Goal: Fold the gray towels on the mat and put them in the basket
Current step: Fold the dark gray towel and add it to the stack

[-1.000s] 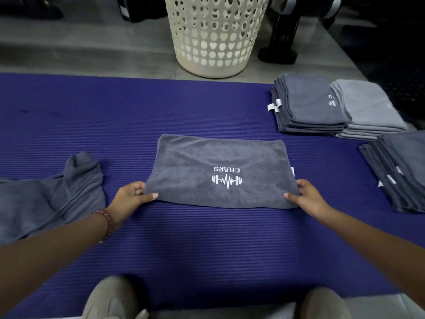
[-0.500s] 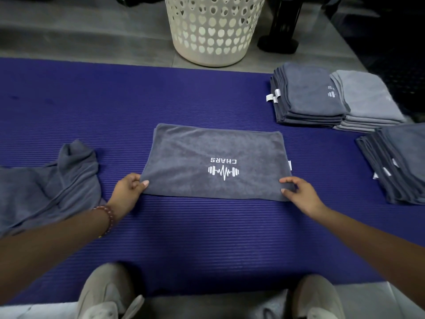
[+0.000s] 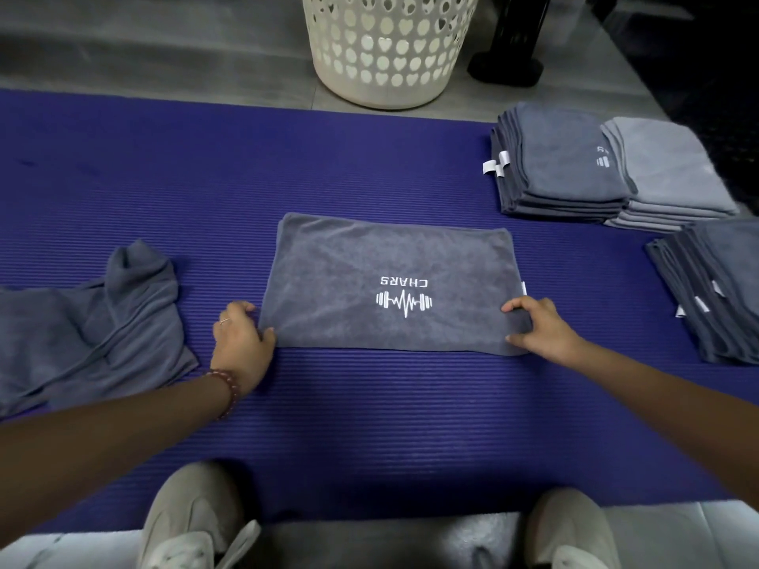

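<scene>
A gray towel [image 3: 390, 273] with a white "CHARS" logo lies folded flat in the middle of the purple mat [image 3: 369, 425]. My left hand [image 3: 240, 342] pinches its near left corner, thumb on the near edge. My right hand [image 3: 538, 328] grips its near right corner, fingers on top and thumb at the edge. A crumpled gray towel [image 3: 94, 322] lies on the mat to the left. The white basket [image 3: 386, 47] with heart-shaped holes stands on the floor beyond the mat's far edge.
Stacks of folded gray towels sit on the right of the mat: a dark stack [image 3: 562, 162], a lighter stack [image 3: 673, 174], and a nearer dark stack [image 3: 723, 285]. A black stand [image 3: 509, 63] stands right of the basket. My shoes [image 3: 193, 523] are at the mat's near edge.
Both hands have shifted from flat at the near edge to curl around the towel's near corners. The towel stays flat on the mat.
</scene>
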`<state>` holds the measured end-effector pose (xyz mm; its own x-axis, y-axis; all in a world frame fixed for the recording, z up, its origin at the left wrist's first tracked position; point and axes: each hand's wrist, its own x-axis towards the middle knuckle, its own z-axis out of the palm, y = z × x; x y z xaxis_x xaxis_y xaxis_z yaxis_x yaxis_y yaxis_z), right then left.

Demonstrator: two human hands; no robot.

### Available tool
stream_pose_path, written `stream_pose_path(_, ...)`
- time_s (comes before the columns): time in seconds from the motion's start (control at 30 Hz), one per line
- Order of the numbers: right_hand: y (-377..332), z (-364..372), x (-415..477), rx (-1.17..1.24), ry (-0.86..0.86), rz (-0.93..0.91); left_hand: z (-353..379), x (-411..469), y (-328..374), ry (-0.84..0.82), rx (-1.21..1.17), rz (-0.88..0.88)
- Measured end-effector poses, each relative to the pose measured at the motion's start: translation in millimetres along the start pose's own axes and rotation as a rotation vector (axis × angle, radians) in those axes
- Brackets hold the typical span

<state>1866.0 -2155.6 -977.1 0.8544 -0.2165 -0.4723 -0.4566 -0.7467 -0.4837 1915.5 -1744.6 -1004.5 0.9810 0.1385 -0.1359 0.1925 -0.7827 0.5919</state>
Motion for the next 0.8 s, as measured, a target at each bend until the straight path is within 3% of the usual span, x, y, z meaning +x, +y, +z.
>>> stream_pose_path(0.07,0,5,-4,-0.125,0.202,-0.066,1,0,5,0.065,0.153,0.191)
stream_pose_path(0.13,-4,11,-11,-0.223,0.319,-0.184,1,8,3,-0.035,0.34,0.587)
stream_pose_path(0.2,-5,17,-12,-0.298,0.127,-0.301,1,18,-6,-0.278,0.44,0.751)
stream_pose_path(0.27,4,18,-13,-0.357,-0.153,-0.348,1,20,-17,-0.452,0.474,0.704)
stream_pose_path(0.33,21,8,-13,-0.341,-0.254,-0.344,5,14,-25,-0.464,0.563,0.686)
stream_pose_path(0.43,32,-2,-13,-0.338,-0.131,-0.377,2,7,-26,-0.453,0.525,0.62)
stream_pose_path(0.57,-3,14,-9,-0.119,0.299,-0.37,8,24,2,-0.233,0.305,0.732)
stream_pose_path(0.6,-12,19,-6,0.0,0.302,-0.374,12,36,14,-0.234,0.277,0.789)
stream_pose_path(0.67,-29,27,-1,0.196,0.115,-0.396,25,64,47,-0.326,0.283,0.862)
stream_pose_path(0.73,-37,35,4,0.16,-0.058,-0.464,41,92,81,-0.374,0.332,0.876)
stream_pose_path(0.8,-42,40,15,0.053,-0.041,-0.522,58,118,113,-0.41,0.388,0.841)
